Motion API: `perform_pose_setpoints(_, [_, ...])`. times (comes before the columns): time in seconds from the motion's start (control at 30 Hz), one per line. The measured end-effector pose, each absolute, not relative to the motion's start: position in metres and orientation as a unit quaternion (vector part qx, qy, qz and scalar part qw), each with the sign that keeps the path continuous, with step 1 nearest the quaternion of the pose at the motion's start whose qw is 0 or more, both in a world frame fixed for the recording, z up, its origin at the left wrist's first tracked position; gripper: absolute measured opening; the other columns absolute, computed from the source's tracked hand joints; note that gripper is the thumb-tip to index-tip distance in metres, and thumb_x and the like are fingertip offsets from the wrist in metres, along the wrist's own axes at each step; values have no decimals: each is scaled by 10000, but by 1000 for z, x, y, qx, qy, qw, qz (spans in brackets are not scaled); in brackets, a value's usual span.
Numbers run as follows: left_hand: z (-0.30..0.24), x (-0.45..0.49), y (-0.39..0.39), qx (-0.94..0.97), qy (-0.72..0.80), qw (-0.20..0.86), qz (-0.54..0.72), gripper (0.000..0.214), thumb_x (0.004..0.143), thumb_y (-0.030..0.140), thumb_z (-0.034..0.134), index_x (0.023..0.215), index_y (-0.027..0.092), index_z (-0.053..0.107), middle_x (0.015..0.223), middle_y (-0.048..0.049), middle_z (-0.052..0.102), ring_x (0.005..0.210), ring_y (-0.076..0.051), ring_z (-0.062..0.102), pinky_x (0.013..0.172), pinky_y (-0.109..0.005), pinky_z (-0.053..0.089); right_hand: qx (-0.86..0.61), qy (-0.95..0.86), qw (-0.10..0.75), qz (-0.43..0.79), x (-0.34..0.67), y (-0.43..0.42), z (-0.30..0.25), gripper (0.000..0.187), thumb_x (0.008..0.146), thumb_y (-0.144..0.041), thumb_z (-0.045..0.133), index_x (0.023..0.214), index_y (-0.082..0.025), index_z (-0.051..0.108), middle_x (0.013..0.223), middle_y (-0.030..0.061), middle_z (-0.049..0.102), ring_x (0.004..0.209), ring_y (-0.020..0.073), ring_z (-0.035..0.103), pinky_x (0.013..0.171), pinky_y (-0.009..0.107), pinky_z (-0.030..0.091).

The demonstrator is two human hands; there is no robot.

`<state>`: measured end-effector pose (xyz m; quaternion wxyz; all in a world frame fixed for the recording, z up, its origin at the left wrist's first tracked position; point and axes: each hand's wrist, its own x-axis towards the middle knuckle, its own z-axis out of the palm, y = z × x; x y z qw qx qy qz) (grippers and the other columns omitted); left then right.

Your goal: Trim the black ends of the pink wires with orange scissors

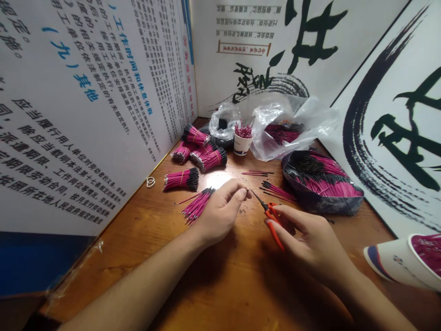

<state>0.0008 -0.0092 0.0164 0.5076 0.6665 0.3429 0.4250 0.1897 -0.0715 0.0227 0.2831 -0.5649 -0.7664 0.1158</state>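
Observation:
My left hand [222, 209] rests on the wooden table [165, 257] with thumb and forefinger pinched together; what they hold is too small to make out. A loose bunch of pink wires [197, 205] lies just left of it. My right hand [306, 239] grips orange-handled snips [270, 216], their dark tips pointing toward the left fingertips. A few loose pink wires [277, 191] lie beyond the snips.
Bundled pink wires [181, 179] and more bundles [201, 149] lie at the back left. A paper cup [242, 140], clear bags [292, 124], a bag full of wires [320, 181], another cup [413, 262] at the right, and a rubber band [150, 182] are nearby. Printed boards [86, 105] wall the table.

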Motion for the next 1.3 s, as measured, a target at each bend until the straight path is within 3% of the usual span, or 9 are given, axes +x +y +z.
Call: perform_pose_setpoints(1.3, [17, 2, -10, 633, 347, 548, 423, 186, 947, 262, 446, 848, 171, 575, 803, -8, 551, 798, -142, 502, 762, -264, 408, -558, -769, 279, 141, 190, -73, 22, 208, 920, -320, 535, 926, -169, 677, 609, -8, 620, 513, 122, 535, 514, 222, 413])
